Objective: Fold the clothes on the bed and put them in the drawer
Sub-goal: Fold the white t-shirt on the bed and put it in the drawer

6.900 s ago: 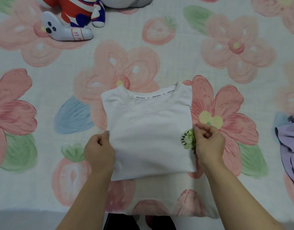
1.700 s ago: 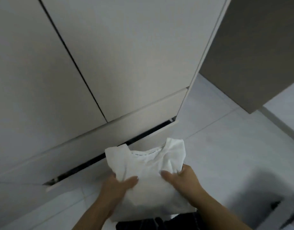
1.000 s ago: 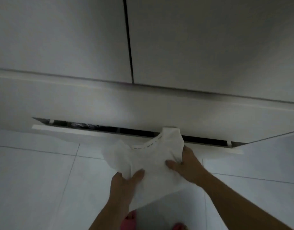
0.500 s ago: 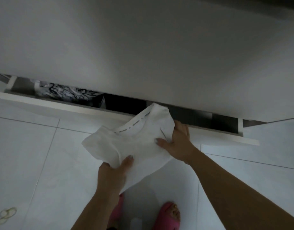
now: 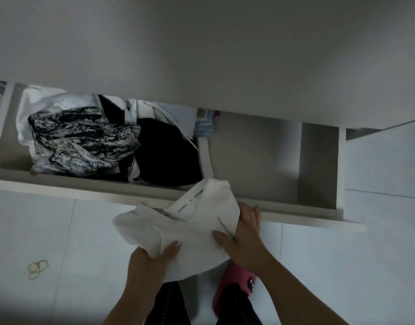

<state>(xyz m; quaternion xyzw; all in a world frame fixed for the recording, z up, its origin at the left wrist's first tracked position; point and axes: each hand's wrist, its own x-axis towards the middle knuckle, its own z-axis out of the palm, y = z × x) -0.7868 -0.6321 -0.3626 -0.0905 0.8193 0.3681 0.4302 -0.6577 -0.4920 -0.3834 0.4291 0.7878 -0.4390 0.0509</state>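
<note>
Drawer now stands pulled well out where half a second ago only a dark slit showed; its contents are exposed. White folded cotton T-shirt (image 5: 185, 233) sits lower, held over the pale wooden drawer front (image 5: 84, 186), collar end just crossing the rim, rest hanging above the floor.

Left hand (image 5: 152, 256): thumb on top, fingers underneath, gripping the near left edge. Right hand (image 5: 244, 233): thumb pressed over the right edge, fingers reaching out under the cloth toward the rim; whether they touch the rim, cannot tell.

Left compartment holds a crumpled black-and-white patterned garment (image 5: 80, 139) and a black garment (image 5: 166, 156). Past the pale upright divider (image 5: 205, 156), the grey right compartment (image 5: 255, 156) shows bare floor.

Handling, judged: light, limp, no stiffness. Fold is already sagging and bunching at the left corner. Best supported flat from beneath at both side edges, not pinched at corners, then lowered level so layers don't slide apart. Not fragile; main risk is unfolding.
</note>
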